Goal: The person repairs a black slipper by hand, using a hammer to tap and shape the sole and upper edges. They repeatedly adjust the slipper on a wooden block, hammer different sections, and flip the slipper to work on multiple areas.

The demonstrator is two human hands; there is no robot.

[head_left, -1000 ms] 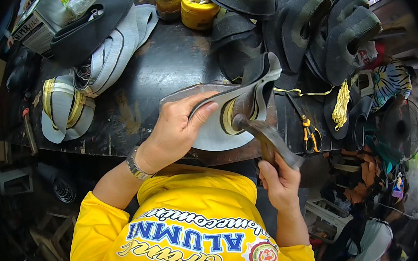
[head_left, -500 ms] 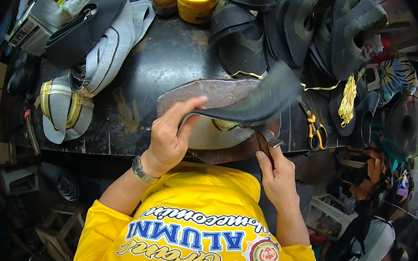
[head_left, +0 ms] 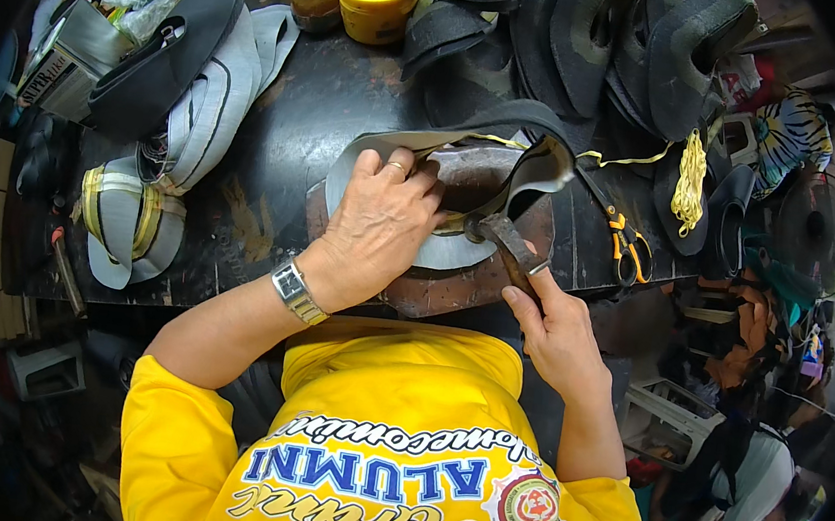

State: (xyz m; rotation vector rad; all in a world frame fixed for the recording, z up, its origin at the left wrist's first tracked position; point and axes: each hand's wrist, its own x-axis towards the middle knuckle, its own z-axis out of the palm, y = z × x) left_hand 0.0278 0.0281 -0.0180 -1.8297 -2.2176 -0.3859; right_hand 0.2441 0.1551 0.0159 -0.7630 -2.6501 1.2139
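Note:
A curved black piece with a pale grey lining (head_left: 354, 166) stands bent into a loop on the bench, its outer end curling up at the right. My left hand (head_left: 381, 222) is bent over the lining, fingers curled, their tips partly hidden inside the loop. In my right hand (head_left: 562, 330) is a hammer (head_left: 511, 247), gripped by its handle, with the head close to the loop's near right side. Whether the head touches the piece I cannot tell. Under the piece lies a brown slab (head_left: 445, 291) at the bench's near edge.
Orange-handled scissors (head_left: 629, 251) and a yellow cord bundle (head_left: 689, 191) lie to the right. Stacked black curved pieces (head_left: 569, 44) fill the far side. Grey-lined pieces (head_left: 216, 106) lie left, near a yellow tub (head_left: 374, 15). A fan (head_left: 815, 223) stands far right.
The black piece, raised and blurred before, is now lower and looped with its grey lining showing. My left hand has moved from its edge onto the lining. The hammer stays in my right hand.

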